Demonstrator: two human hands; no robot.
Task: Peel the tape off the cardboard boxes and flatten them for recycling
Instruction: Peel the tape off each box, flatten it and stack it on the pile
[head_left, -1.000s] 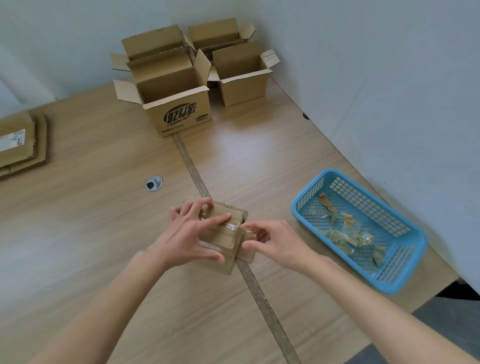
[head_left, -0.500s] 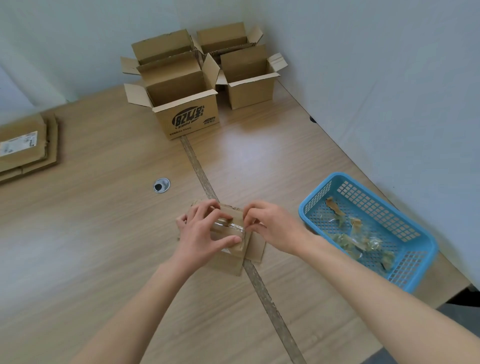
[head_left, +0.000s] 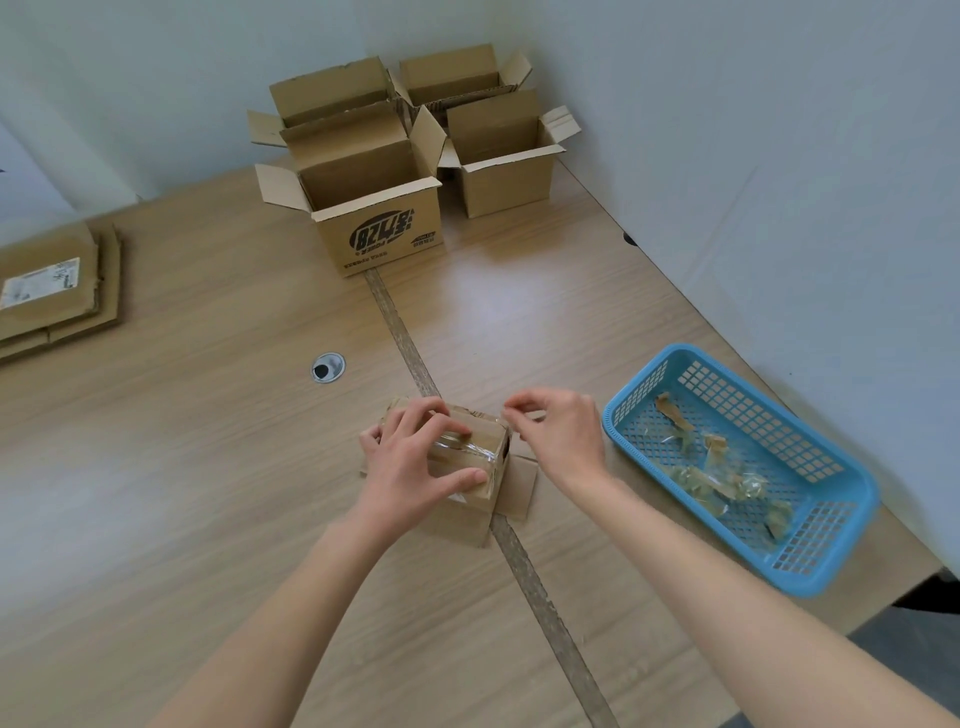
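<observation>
**Tape coming off the small box, four more waiting**

Centre of the frame, low: the left hand (head_left: 415, 462) is clamped over the small box (head_left: 470, 470), fingers curled across its top and thumb down the near face, pinning it to the table (head_left: 208, 467). The right hand (head_left: 558, 436) sits just beside the box's right end, thumb and forefinger pinched together at the corner, by the look of it on the free end of the tape (head_left: 467, 449), though the strip there is too thin and clear to be sure. That tape is glossy and transparent, wrinkled, running over the box top under the left fingers.

Progress? Roughly mid-task, I'd judge. At the left edge lies a stack of flats (head_left: 52, 291), brown corrugated sheets, one with a white label. At lower right the blue basket (head_left: 831, 556), perforated plastic, holds crumpled tape scraps (head_left: 722, 483), clear with brown fibres stuck on.

Still to go: this box, upright and not yet flattened, plus four open boxes (head_left: 384, 208) at the top centre against the wall, flaps splayed, matte kraft card, the front one printed in black.
</observation>
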